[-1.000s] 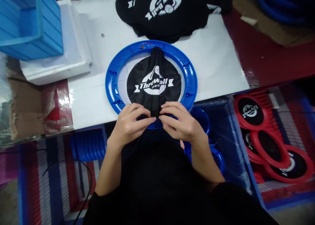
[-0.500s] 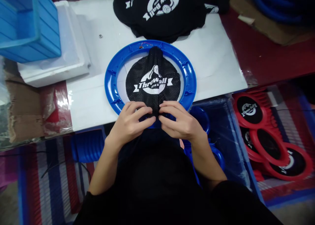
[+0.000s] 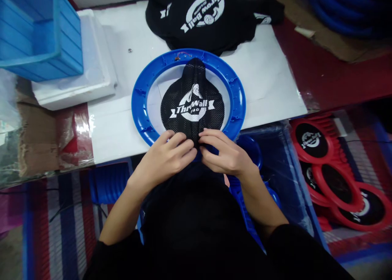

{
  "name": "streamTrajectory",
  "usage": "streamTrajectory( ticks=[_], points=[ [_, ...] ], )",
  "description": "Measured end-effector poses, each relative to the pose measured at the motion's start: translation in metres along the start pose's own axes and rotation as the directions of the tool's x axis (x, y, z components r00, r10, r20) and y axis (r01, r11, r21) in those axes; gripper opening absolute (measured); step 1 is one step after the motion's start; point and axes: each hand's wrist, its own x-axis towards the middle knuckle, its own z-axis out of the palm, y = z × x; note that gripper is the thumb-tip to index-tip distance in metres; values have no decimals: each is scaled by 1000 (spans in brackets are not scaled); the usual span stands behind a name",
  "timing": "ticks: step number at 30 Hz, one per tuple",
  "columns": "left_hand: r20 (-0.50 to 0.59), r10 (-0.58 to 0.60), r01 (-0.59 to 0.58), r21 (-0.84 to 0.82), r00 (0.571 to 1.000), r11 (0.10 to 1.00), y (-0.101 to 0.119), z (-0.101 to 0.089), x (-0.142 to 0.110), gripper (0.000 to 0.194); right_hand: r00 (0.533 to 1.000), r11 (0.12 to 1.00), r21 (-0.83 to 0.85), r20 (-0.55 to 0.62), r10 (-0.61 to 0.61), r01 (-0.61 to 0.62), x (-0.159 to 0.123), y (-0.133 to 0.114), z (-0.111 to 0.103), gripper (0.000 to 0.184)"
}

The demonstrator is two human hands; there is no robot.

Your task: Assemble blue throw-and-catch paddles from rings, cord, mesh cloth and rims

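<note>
A blue plastic ring point(image 3: 139, 104) lies at the table's front edge, its ribbed inner side facing up. Across its opening stretches a black mesh cloth point(image 3: 211, 92) with a white printed logo, creased down the middle and reaching the ring's far side. My left hand point(image 3: 170, 151) grips the near edge of the mesh cloth, fingers curled at the ring's near rim. Beside it, my right hand point(image 3: 222, 151) pinches the same edge a little to the right. The fingertips hide that part of the rim. Small wires point(image 3: 180, 57) sit in the ring's far groove.
More black printed cloths point(image 3: 208, 22) are heaped at the back of the white table point(image 3: 110, 141). A blue bin point(image 3: 67, 39) stands on a white foam box point(image 3: 101, 84) at left. Red discs point(image 3: 337, 182) fill a crate at lower right; blue rings point(image 3: 339, 10) are stacked at upper right.
The mesh cloth's folded far part has spread wider, and its printed logo has shifted slightly. My left hand has turned, with its fingers curled closer to the middle. My right hand stays nearly in place.
</note>
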Motion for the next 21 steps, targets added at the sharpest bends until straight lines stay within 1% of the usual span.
streamTrajectory(
  ticks=[2,4,6,8,10,11,12,13,14,15,16,17,18,19,21],
  points=[
    [62,13,-14,12,998,1000,1,-2,2,22,1000,1000,-4,-10,-19,19,2,0,-1,19],
    [61,15,-14,-9,998,1000,3,-3,2,23,1000,1000,23,-2,-6,6,2,1,-2,18],
    [23,-14,15,-56,1000,998,3,-2,-2,23,1000,998,56,11,23,-23,1,1,-4,18],
    [-28,-67,62,-152,997,986,2,-1,-6,21,999,997,66,20,40,-41,0,1,-5,22],
    [-79,-145,115,-297,986,948,-2,0,-9,14,999,998,52,23,41,-42,1,0,-5,24],
    [-104,-207,160,-344,973,925,-5,0,-9,12,999,998,38,25,41,-42,2,-1,-5,24],
    [-126,-293,234,-349,948,907,-8,1,-9,10,999,999,23,28,44,-44,2,-3,-4,24],
    [-141,-397,340,-313,907,887,-12,2,-7,8,998,999,7,29,52,-52,3,-6,-2,23],
    [-153,-507,462,-251,848,850,-17,3,-6,9,998,998,-6,24,63,-63,5,-10,0,23],
    [-162,-607,581,-183,778,793,-21,5,-4,14,997,997,-16,19,75,-75,6,-15,1,22],
    [-158,-686,674,-127,710,727,-24,8,-2,20,996,996,-23,19,89,-89,7,-21,2,22],
    [-146,-739,735,-94,657,672,-27,11,-1,25,995,995,-27,23,102,-101,8,-28,3,22],
    [-130,-768,765,-81,627,639,-29,15,0,29,992,993,-28,44,116,-115,10,-36,2,21],
    [-119,-777,775,-74,618,628,-30,18,0,32,988,991,-24,83,133,-132,11,-44,-1,20],
    [-117,-767,766,-61,631,640,-31,25,-2,32,973,987,7,171,156,-160,16,-57,-11,18]
  ],
)
